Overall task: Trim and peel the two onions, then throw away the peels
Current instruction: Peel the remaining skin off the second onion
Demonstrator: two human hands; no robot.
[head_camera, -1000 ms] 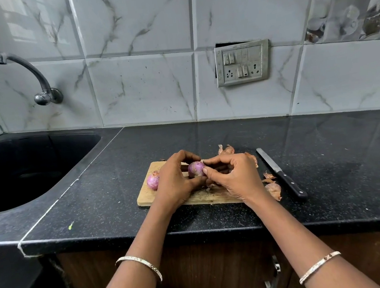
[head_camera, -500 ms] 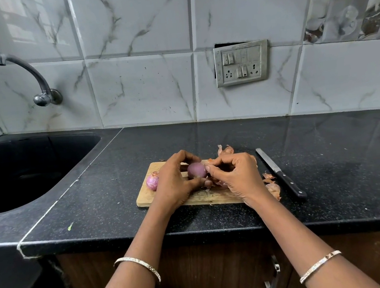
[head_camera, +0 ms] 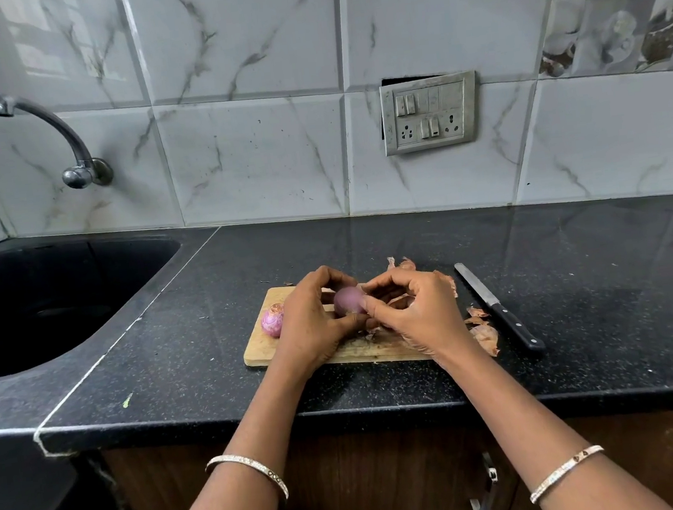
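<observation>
A small purple onion (head_camera: 348, 300) is held just above the wooden cutting board (head_camera: 262, 353). My left hand (head_camera: 311, 324) grips it from the left with curled fingers. From the right, my right hand (head_camera: 415, 313) pinches at its skin with thumb and fingertips. A second purple onion (head_camera: 272, 321) lies on the board's left end, beside my left hand. Dry brown peels (head_camera: 484, 332) lie on the counter right of the board, and more peels (head_camera: 401, 265) lie behind my right hand. Part of the board is hidden under my hands.
A black-handled knife (head_camera: 496, 306) lies on the black counter (head_camera: 602, 287) right of the board. A dark sink (head_camera: 38, 305) with a wall tap (head_camera: 57, 135) is at the left. A switch socket plate (head_camera: 429, 112) sits on the tiled wall.
The held onion has turned a little between my fingers and my right thumb has shifted on its skin. Both hands stay over the board.
</observation>
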